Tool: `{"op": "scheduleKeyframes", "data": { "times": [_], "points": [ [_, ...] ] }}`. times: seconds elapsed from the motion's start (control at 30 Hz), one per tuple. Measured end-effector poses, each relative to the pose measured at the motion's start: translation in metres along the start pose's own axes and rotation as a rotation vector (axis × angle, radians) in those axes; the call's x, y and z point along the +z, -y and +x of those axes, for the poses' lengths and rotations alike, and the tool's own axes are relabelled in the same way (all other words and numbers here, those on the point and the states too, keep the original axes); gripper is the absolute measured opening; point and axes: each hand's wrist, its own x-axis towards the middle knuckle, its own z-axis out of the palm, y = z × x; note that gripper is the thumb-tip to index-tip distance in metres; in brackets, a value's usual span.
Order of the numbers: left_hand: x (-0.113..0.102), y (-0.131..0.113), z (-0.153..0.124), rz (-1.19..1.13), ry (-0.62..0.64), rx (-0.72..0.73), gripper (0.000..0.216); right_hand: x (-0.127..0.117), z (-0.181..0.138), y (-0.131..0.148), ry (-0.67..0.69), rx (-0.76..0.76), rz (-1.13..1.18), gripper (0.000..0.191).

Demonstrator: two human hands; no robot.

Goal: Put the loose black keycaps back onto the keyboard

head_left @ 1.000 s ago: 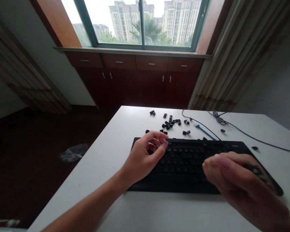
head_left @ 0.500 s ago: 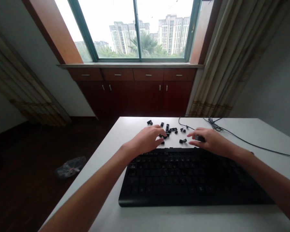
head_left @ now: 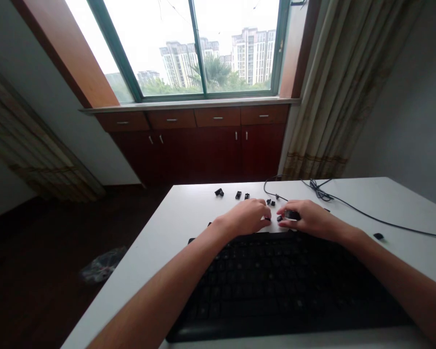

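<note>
The right hand's (head_left: 307,219) curled fingers hold a dark piece (head_left: 292,214) toward the table's (head_left: 181,208) far edge; pinching the small keycap (head_left: 279,218) between thumb and fingertip could loosen that piece among the loose keycaps (head_left: 238,195). The left hand's (head_left: 252,216) fingers bend down, their grip impossible to tell; its forearm hides some of the keyboard (head_left: 269,281), and the table's near edge is cut off.

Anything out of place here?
Yes: loose black keycaps lie scattered on the table beyond the keyboard, rather than seated in it. Also, crumpled clear plastic lies on the floor, left of the table.
</note>
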Motion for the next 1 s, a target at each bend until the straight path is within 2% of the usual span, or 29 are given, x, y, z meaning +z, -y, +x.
{"op": "scheduleKeyframes", "data": {
  "times": [0.1,0.23,0.4,0.57,0.87,1.0],
  "points": [
    [0.0,0.003,-0.001,-0.041,-0.022,-0.025,0.017,-0.001,0.01,-0.001,-0.065,0.022,-0.044,0.039],
    [-0.01,0.01,-0.014,-0.121,-0.089,-0.125,0.016,0.001,0.029,0.0,-0.137,0.046,-0.118,0.034],
    [-0.028,0.026,-0.052,-0.257,-0.185,-0.262,0.021,0.005,0.044,0.01,-0.116,0.008,-0.172,0.03],
    [-0.035,0.047,-0.081,-0.349,-0.201,-0.352,0.026,0.011,0.053,0.022,-0.073,-0.039,-0.206,0.031],
    [-0.025,0.068,-0.084,-0.407,-0.258,-0.403,0.031,0.019,0.079,0.026,-0.027,-0.101,-0.257,0.029],
    [-0.019,0.073,-0.084,-0.408,-0.268,-0.407,0.029,0.02,0.092,0.029,-0.016,-0.109,-0.286,0.036]
  ]
}}
